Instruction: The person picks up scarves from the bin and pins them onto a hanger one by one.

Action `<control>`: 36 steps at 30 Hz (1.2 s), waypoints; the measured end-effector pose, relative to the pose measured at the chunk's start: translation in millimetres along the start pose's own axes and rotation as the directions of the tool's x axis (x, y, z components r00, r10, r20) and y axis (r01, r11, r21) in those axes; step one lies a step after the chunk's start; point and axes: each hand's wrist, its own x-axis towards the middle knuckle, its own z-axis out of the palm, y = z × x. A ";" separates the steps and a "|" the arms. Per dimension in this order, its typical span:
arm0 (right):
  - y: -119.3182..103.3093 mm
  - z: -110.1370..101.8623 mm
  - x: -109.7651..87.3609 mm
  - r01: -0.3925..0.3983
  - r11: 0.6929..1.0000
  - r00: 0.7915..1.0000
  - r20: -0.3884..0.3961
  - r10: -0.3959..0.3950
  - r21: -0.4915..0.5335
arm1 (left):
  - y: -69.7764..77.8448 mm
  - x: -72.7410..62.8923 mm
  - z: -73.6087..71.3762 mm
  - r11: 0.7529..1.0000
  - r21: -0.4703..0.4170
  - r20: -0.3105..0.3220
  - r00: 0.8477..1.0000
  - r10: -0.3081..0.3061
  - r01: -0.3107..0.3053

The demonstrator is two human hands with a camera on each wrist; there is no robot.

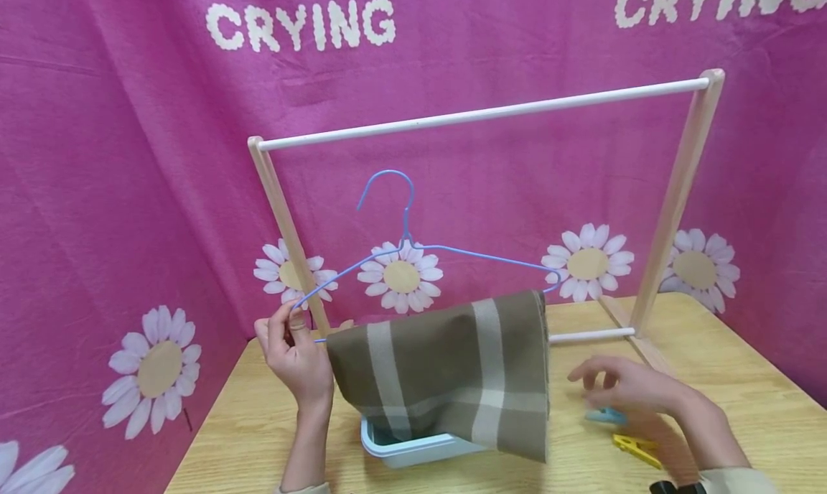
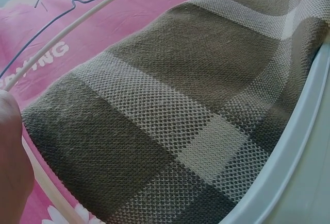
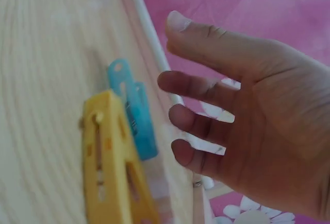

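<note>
My left hand (image 1: 298, 354) pinches the left corner of a blue wire hanger (image 1: 478, 255), held up with its hook on top. Over the hanger's lower bar hangs a folded brown cloth (image 1: 439, 365) with pale stripes; its lower part dips into a light blue tub (image 1: 433, 451). In the left wrist view the cloth's knit weave fills most of the picture. My right hand (image 1: 636, 385) holds nothing, its fingers loosely bent above the table beside a blue clothespin (image 1: 606, 416) and a yellow clothespin (image 1: 636, 451). The right wrist view shows both clothespins (image 3: 105, 157) close to the fingertips.
Behind the hanger stands a small wooden rack with a white top rail (image 1: 484, 113) and a white lower bar (image 1: 591, 335). A pink curtain (image 1: 491, 34) with daisies and lettering surrounds the wood-grain table (image 1: 704, 343) at the back and sides.
</note>
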 end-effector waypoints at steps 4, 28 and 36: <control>10.7 3.2 -0.3 -0.024 1.000 0.999 0.031 0.023 0.014 | -0.7 -0.7 -0.6 1.000 0.009 0.008 1.000 -0.007 0.007; -3.3 0.9 1.1 -0.032 0.999 0.999 -0.024 0.032 -0.011 | -1.5 0.3 -0.5 1.000 0.005 0.012 1.000 -0.008 0.008; -25.2 -4.1 4.7 0.115 0.983 0.966 -0.215 -0.145 -0.144 | -0.6 0.1 0.9 1.000 -0.002 0.006 1.000 0.002 -0.002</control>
